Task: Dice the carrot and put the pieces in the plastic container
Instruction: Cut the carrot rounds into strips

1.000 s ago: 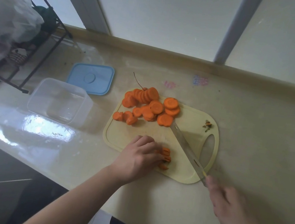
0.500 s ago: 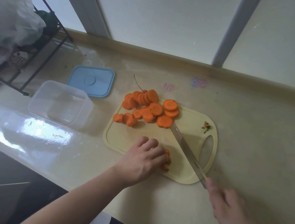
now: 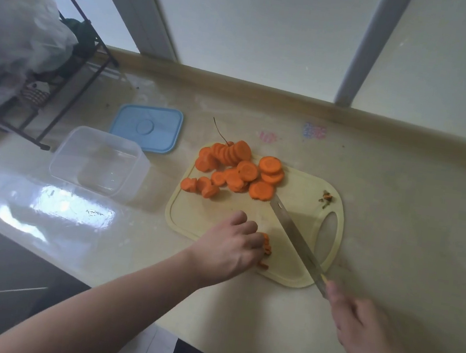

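Your left hand (image 3: 229, 246) lies knuckles-up on the board (image 3: 289, 217), fingers curled together over cut carrot (image 3: 267, 244) near its front edge. Your right hand (image 3: 361, 323) grips the knife (image 3: 295, 236), blade angled across the board toward the slices (image 3: 235, 169). The container (image 3: 97, 161) stands open left of the board, beside the lid (image 3: 147, 127).

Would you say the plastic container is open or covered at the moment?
Open: the plastic container has no lid, and the blue lid lies flat behind it.

Left hand (image 3: 229, 247) curled knuckles-up; right hand (image 3: 366, 329) in a closed grip, forearm extended.
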Demonstrator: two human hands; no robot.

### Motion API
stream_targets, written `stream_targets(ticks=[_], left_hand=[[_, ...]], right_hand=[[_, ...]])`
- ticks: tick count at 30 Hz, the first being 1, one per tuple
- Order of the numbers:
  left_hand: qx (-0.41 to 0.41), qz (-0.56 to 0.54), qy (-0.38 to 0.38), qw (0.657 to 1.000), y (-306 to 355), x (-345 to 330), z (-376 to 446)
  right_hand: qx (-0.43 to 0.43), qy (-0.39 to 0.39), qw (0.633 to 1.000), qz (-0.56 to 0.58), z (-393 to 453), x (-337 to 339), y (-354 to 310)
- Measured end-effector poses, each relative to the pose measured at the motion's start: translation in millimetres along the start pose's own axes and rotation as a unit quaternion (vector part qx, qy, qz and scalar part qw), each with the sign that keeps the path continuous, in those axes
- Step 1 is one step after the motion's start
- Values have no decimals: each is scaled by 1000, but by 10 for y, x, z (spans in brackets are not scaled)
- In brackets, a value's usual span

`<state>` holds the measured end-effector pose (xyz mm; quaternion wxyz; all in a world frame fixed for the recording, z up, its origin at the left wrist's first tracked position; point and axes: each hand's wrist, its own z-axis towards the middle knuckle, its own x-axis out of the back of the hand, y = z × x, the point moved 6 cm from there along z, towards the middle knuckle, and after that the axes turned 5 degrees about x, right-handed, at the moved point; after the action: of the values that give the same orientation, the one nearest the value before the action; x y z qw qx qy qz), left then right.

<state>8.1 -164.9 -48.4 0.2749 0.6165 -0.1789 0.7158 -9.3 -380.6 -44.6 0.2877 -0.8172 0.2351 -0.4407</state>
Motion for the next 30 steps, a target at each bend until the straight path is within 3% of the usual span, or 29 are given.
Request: stream_targets(ticks=[18,30], left_hand=[[0,41,64,997,-3,-83,-125],[203,-98,2,974,-200,-172,-70]], right_hand=[[-22,-2,1000,6,-59,16,-25],[-27,-19,999,16,-63,-16,-64]])
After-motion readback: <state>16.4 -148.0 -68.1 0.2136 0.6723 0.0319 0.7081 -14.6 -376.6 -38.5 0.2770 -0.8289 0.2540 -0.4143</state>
